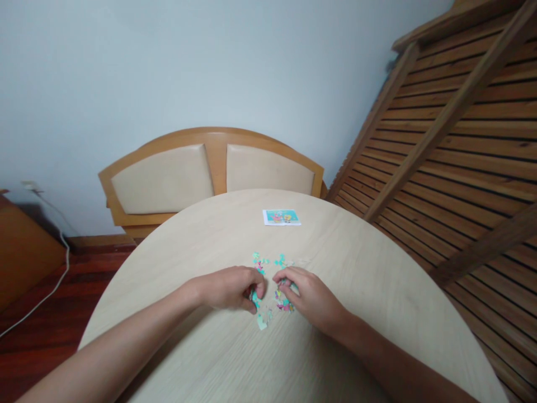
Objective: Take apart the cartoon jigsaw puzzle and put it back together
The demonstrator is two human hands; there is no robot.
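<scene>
Small jigsaw puzzle pieces in teal, pink and yellow lie loosely on the round table between my hands. My left hand (pixel 237 286) rests with curled fingers around some teal puzzle pieces (pixel 255 298), thumb and forefinger on either side of them. Across from it, my right hand (pixel 308 292) is bent over a pink and purple cluster of pieces (pixel 285 307). Its thumb and fingertips are drawn together; whatever they pinch is too small to make out. A pale green piece (pixel 262 322) lies nearest me, and more teal pieces (pixel 281 259) are beyond the fingers.
A picture card (pixel 282 217) with pink and yellow cartoon figures lies farther back on the pale wooden table (pixel 201 352). Behind the table stands a headboard (pixel 216 162) with cream panels. Wooden slats (pixel 453 145) lean at the right; a white cable (pixel 67 257) hangs left.
</scene>
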